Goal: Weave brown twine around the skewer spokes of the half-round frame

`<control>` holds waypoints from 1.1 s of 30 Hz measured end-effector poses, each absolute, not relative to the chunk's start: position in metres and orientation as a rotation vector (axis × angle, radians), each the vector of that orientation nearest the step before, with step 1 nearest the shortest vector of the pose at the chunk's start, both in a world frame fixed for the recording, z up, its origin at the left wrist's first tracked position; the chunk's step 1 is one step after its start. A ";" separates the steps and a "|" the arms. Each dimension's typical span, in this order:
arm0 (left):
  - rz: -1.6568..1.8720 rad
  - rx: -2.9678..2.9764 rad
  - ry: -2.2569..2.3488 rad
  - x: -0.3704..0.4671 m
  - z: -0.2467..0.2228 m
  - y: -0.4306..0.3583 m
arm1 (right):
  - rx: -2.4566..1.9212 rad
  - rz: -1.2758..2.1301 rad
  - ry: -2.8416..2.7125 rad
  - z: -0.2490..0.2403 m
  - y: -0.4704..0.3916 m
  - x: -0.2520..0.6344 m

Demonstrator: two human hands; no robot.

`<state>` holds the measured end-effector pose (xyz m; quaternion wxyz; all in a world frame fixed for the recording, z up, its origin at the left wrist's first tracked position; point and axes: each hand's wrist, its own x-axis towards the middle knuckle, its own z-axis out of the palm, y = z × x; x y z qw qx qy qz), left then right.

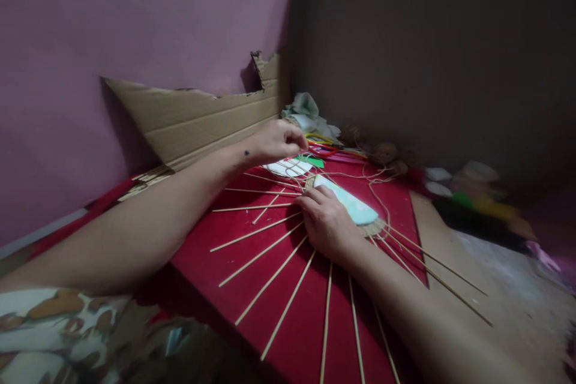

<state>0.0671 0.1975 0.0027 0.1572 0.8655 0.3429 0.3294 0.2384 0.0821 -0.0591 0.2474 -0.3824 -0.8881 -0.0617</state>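
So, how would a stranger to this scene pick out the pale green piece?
Find the red surface in front of the torn cardboard. The pale green piece lies there, next to the right hand. Unlike the white piece behind it, it has a woven rim with thin sticks fanning outward.

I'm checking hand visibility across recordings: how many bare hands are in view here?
2. The left hand is raised in front of the cardboard; the right hand is at the pale green piece, among the sticks. Neither is hidden.

Torn cardboard (198, 117); perhaps crumpled cloth (308, 105)
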 end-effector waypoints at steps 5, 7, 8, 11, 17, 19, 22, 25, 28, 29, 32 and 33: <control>1.046 2.878 1.106 0.057 -0.002 0.212 | -1.082 -0.150 -2.450 -0.057 0.081 0.237; 1.078 2.885 1.238 0.053 -0.002 0.216 | -1.098 -0.152 -2.455 -0.056 0.080 0.237; 1.166 2.803 1.315 0.051 -0.002 0.217 | -1.104 -0.154 -2.456 -0.056 0.080 0.237; 1.410 2.421 1.405 0.052 0.006 0.222 | -1.110 -0.160 -2.458 -0.057 0.081 0.237; 1.371 2.505 1.037 0.085 0.047 0.246 | -1.107 -0.200 -2.463 -0.058 0.082 0.237; 1.355 2.574 0.929 0.101 0.065 0.255 | -1.105 -0.202 -2.459 -0.058 0.082 0.237; 1.338 2.574 0.953 0.120 0.084 0.267 | -1.090 -0.185 -2.462 -0.059 0.082 0.237; 0.865 2.706 1.264 0.126 0.088 0.274 | -1.085 -0.189 -2.457 -0.059 0.082 0.238; 0.418 2.765 1.518 0.120 0.079 0.273 | -1.092 -0.193 -2.447 -0.058 0.082 0.238; 0.367 2.761 1.515 0.117 0.076 0.268 | -1.093 -0.189 -2.444 -0.058 0.082 0.238; 0.273 2.689 1.276 0.105 0.063 0.242 | -1.089 -0.178 -2.441 -0.058 0.082 0.237; 0.286 2.647 1.159 0.101 0.059 0.230 | -1.088 -0.177 -2.440 -0.058 0.082 0.237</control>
